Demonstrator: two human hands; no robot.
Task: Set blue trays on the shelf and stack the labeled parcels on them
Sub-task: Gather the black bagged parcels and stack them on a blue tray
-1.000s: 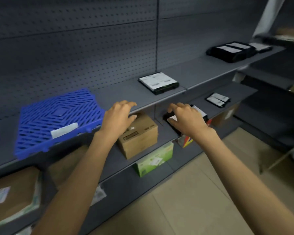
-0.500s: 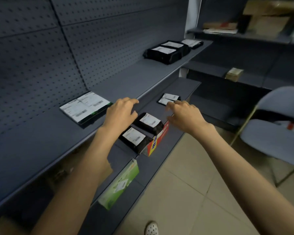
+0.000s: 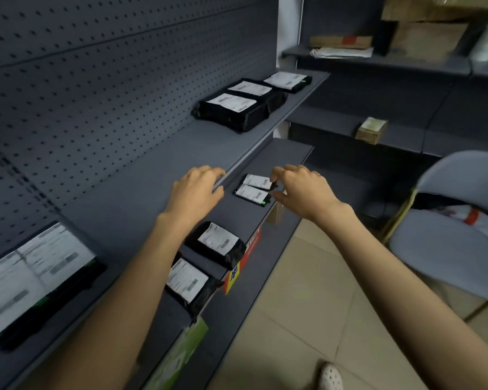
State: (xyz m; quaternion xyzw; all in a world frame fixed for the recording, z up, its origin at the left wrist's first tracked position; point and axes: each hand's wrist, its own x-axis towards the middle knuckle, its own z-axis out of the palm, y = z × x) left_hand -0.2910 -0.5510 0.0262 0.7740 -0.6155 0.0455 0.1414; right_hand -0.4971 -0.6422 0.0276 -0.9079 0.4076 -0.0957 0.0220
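No blue tray is in view. Two small flat black parcels with white labels point(image 3: 253, 188) lie side by side on the middle shelf point(image 3: 289, 159). My right hand point(image 3: 302, 192) hovers at their right end, with forefinger and thumb apart around that edge. My left hand point(image 3: 195, 192) floats palm down over the front lip of the upper shelf point(image 3: 158, 175), fingers spread and holding nothing. Two black bagged parcels point(image 3: 219, 243) point(image 3: 188, 282) rest on the middle shelf under my left forearm. A large flat labeled parcel point(image 3: 37, 277) lies on the upper shelf at the left.
Several black labeled parcels point(image 3: 237, 106) sit at the far end of the upper shelf. A red and yellow box point(image 3: 244, 257) and a green box point(image 3: 178, 356) stand on lower shelves. A grey chair point(image 3: 448, 240) is on the right. A small brown box point(image 3: 371, 130) rests on the side shelf.
My view has swung right along the shelving and the blue tray has left the frame. Both hands have travelled right; my right hand now reaches the small flat parcels.
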